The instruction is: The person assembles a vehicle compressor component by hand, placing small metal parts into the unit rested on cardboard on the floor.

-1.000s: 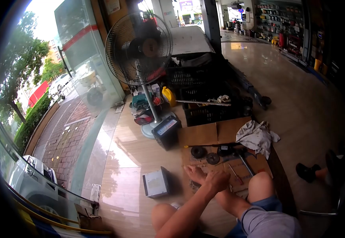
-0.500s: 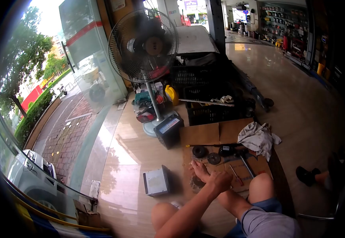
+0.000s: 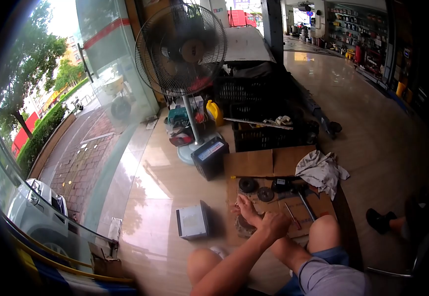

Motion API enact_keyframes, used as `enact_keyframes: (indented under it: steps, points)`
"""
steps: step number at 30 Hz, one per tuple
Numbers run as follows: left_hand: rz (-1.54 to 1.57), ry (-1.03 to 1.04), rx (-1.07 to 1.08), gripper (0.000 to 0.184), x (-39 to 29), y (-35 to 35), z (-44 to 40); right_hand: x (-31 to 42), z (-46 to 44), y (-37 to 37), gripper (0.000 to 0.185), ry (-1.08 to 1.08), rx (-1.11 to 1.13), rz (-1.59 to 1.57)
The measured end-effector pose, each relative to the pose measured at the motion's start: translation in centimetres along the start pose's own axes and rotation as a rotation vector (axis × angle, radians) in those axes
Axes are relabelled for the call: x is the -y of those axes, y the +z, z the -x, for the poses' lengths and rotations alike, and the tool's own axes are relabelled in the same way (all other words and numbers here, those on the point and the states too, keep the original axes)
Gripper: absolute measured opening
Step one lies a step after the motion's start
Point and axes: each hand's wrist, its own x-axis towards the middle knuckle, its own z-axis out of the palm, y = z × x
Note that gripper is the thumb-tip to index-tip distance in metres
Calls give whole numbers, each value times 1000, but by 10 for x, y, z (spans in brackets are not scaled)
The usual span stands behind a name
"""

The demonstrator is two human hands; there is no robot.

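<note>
Head view: screwdriver (image 3: 294, 217) by left hand (image 3: 274, 225) points forward, slightly left.

Glossy tiled floor (image 3: 148, 217) reflects daylight at left. Red-striped glass panel (image 3: 102, 52) adjoins brick-paved walkway (image 3: 89, 160). Dark pillar (image 3: 272, 29) stands at rear; stocked shelves (image 3: 355, 30) line far right.

A grey short sleeve (image 3: 334, 276) and blue shorts (image 3: 337, 255) are worn; left hand (image 3: 274, 225), right hand (image 3: 248, 209) and knees (image 3: 324, 232) are left bare.
</note>
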Motion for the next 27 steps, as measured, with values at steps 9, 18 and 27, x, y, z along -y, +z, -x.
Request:
enact_keyframes:
  steps: [9, 18, 27]
  points:
    - [-12, -16, -31, 16, 0, 3, -1, -14, -7, -1, 28, -602, -25, 947]
    - [14, 3, 32, 16, -1, -2, -1, 22, 15, 13, 29, -274, 30, 748]
    - [-19, 11, 54, 17, 2, 13, -5, 23, 6, 12, 37, 52, -28, 326]
